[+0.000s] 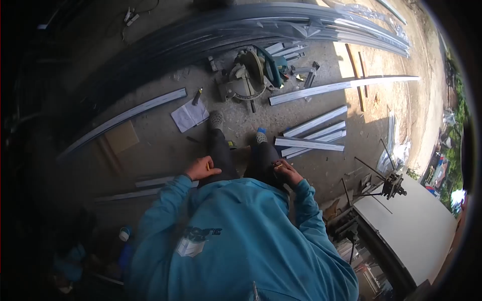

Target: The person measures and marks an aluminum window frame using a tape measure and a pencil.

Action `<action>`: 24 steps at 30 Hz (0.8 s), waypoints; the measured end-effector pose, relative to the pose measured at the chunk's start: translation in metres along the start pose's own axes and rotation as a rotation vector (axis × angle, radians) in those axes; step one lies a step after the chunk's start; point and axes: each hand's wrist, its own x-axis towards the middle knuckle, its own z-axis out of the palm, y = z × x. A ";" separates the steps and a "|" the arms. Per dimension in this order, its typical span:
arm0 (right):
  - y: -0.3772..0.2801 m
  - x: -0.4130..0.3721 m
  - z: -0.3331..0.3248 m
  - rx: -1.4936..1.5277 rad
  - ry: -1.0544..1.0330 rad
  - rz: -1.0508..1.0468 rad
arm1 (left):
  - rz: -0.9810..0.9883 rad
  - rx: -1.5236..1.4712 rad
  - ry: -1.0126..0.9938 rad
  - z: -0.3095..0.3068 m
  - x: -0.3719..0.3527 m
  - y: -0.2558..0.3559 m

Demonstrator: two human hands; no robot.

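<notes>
I look down at my own teal hoodie and dark trousers, with both feet (217,119) on the concrete floor. My left hand (201,168) rests on my left thigh, its fingers closed around a thin yellow pencil (207,164). At the right thigh, my right hand (287,173) is curled on a small object (277,163) too small to identify. A mitre saw (249,76) stands on the floor just beyond my feet. An open notebook (190,115) lies left of my left foot.
Several short cut metal profiles (314,138) lie right of my feet. A longer profile (341,85) lies beside the saw, and a bundle of long profiles (301,25) runs along the back. A white table (416,231) with a stand is at right. Wooden sticks (354,70) lie beyond.
</notes>
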 end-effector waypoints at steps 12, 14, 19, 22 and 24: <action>0.014 0.079 -0.110 0.096 -0.419 0.383 | 0.051 -0.114 0.102 0.094 -0.036 0.054; 0.001 0.082 -0.113 0.104 -0.430 0.422 | 0.070 -0.242 -0.043 0.089 -0.056 0.065; -0.021 0.122 -0.069 0.043 -0.317 0.258 | 0.125 -0.145 -0.250 0.091 -0.039 0.031; -0.014 0.165 -0.026 0.070 -0.240 0.143 | 0.145 0.063 -0.313 0.054 -0.001 0.045; -0.003 0.198 0.002 0.099 -0.189 0.068 | 0.201 -0.112 -0.079 0.057 0.058 0.016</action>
